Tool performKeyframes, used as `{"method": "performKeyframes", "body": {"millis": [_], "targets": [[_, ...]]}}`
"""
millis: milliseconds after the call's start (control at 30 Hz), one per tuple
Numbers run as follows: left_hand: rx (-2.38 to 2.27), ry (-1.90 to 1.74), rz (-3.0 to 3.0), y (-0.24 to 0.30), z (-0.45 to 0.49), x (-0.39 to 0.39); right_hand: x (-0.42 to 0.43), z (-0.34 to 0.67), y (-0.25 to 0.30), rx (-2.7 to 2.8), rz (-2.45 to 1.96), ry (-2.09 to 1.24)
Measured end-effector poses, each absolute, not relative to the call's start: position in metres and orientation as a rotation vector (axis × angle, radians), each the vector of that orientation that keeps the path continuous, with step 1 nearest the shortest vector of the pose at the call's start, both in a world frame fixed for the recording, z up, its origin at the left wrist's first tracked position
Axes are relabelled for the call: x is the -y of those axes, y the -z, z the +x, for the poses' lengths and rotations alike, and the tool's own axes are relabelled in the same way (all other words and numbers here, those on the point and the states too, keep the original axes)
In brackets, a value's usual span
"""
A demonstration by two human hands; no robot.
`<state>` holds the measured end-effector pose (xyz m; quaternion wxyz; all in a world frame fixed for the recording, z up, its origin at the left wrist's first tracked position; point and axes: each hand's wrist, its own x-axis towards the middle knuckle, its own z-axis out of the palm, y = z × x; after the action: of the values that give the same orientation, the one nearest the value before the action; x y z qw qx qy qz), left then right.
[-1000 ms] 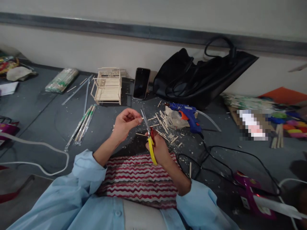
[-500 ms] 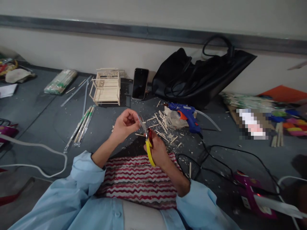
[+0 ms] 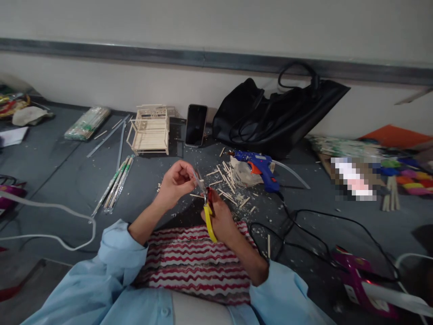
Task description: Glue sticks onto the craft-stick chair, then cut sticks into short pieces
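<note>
My right hand (image 3: 220,217) is wrapped round a pair of scissors (image 3: 209,222) with a yellow and a red handle. Their blades point up and to the left, slightly apart. Close by, my left hand (image 3: 178,184) is closed in a pinch on a thin wooden stick (image 3: 202,181); its pale tip shows at the blades, and the fingers hide the rest. Beneath and beyond the hands lie several cut wooden sticks (image 3: 227,177) amid pale shavings. A small model made of sticks (image 3: 150,135) stands farther back on the left.
A blue glue gun (image 3: 259,163) rests right of the cut sticks, its black cable (image 3: 306,212) looping rightward. Behind are a phone (image 3: 196,125) and a black bag (image 3: 257,118). Wrapped sticks (image 3: 117,183) lie left. A striped cloth (image 3: 192,262) lies before me.
The view has tilted up slightly, so everything sits a little lower in it. Both hands keep nearly the same pose at the scissors.
</note>
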<state>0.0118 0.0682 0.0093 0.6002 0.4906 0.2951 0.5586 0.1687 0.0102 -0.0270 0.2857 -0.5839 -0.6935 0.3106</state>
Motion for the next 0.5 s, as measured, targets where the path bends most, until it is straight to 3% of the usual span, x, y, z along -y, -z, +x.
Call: {"method": "performKeyframes", "body": {"millis": [300,500], "targets": [[-0.698,-1.263,1.052,-0.009,0.013,-0.07,-0.007,0.165,0.021,1.689,-1.535,-0.98],[-0.444,-1.061,0.753,-0.004,0.024,-0.068,-0.004,0.154,0.022,1.405,-1.409,-1.33]]}}
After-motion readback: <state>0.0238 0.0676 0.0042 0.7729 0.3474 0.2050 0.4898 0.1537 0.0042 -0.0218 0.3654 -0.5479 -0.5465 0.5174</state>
